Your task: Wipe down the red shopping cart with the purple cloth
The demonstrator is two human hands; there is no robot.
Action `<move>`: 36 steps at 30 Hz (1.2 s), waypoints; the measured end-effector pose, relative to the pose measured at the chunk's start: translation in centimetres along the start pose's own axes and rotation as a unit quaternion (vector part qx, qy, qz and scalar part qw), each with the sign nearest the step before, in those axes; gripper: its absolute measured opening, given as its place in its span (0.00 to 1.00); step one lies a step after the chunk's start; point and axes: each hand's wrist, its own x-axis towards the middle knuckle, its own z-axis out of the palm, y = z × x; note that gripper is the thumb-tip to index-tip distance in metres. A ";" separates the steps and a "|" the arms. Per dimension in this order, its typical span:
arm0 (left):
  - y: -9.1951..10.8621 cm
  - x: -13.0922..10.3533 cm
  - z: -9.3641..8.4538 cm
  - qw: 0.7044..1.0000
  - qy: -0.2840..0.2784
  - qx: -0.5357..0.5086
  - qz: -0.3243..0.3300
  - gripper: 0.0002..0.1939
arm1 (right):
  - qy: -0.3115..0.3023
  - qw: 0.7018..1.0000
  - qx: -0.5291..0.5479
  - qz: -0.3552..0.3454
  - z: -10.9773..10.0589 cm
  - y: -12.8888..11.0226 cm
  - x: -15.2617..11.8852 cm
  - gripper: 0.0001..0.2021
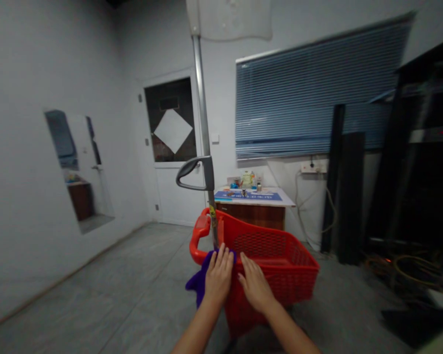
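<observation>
A: ok, going left to right, with the red plastic shopping cart (291, 285) as the landmark?

B: Sure. Wall mirror (83, 172) well left of the cart, then a white door (173, 191) behind it to the left. Then the purple cloth (196, 282), bunched at the cart's handle end on the near side, one floppy corner poking out left.

A: And that steel pole (201, 93)?

B: Comes up by the cart's push handle (198, 233). Can't tell if it's actually fixed to the cart.

A: What about the hands?

B: Left hand (219, 270) is on top of the cloth by the near rim, fingers straight and close together. Thumb's hidden, so no telling if it's pinching any fabric. Right hand (256, 282) is just beside it along that rim, fingers stretched out, thumb apart, nothing visible in it. Contact with the plastic is hard to judge.

A: So which hand's nearer the cloth?

B: Left, easily; the cloth lies under it and out to its left. The cart's long axis runs roughly crosswise, handle end by the left hand, basket stretching past the right one. Table (286, 197) and window blinds (302, 118) are behind the cart.
</observation>
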 end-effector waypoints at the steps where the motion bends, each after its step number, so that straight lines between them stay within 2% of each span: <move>1: 0.1 -0.3 0.1 1.000 -0.002 0.001 -0.003 0.23 | -0.003 1.000 0.001 0.001 -0.2 0.4 -0.2 0.30; 5: 0.7 -0.9 0.0 0.999 -0.034 -0.003 -0.013 0.24 | -0.019 0.998 -0.016 0.051 -1.0 2.0 -1.1 0.28; 9: 1.0 -0.1 -0.3 0.998 -0.066 -0.022 -0.001 0.24 | -0.017 0.998 -0.017 0.055 -1.2 2.4 -1.2 0.28; 12: 0.3 0.2 -0.6 0.996 -0.078 -0.030 0.014 0.25 | -0.028 0.998 -0.010 0.055 -1.0 2.5 -0.7 0.28; 16: -0.7 -0.3 -0.7 0.997 -0.076 -0.016 -0.010 0.27 | -0.041 0.998 -0.009 0.048 -0.6 2.6 -0.2 0.29; 21: 1.1 -0.8 1.2 0.998 -0.054 -0.010 -0.044 0.26 | -0.021 0.998 -0.023 0.056 0.2 2.2 -0.1 0.29; 24: 2.0 -0.5 1.8 0.997 -0.061 -0.021 -0.031 0.24 | -0.014 0.998 -0.025 0.048 0.6 2.1 -0.2 0.28; 27: 1.2 -0.4 1.0 0.996 -0.088 -0.019 -0.012 0.26 | -0.005 0.999 -0.023 0.046 1.0 1.8 -0.2 0.27; 31: -0.6 -0.9 -0.3 0.995 -0.090 -0.001 -0.041 0.29 | 0.022 0.998 -0.016 0.049 1.5 1.1 -0.3 0.27; 33: -0.7 -1.1 -0.3 0.995 -0.082 -0.001 -0.049 0.29 | 0.025 0.998 -0.014 0.053 1.6 0.7 -0.3 0.27; 36: 0.2 -1.1 0.3 0.996 -0.081 -0.012 -0.042 0.27 | 0.016 0.998 -0.014 0.061 1.5 0.1 -0.3 0.27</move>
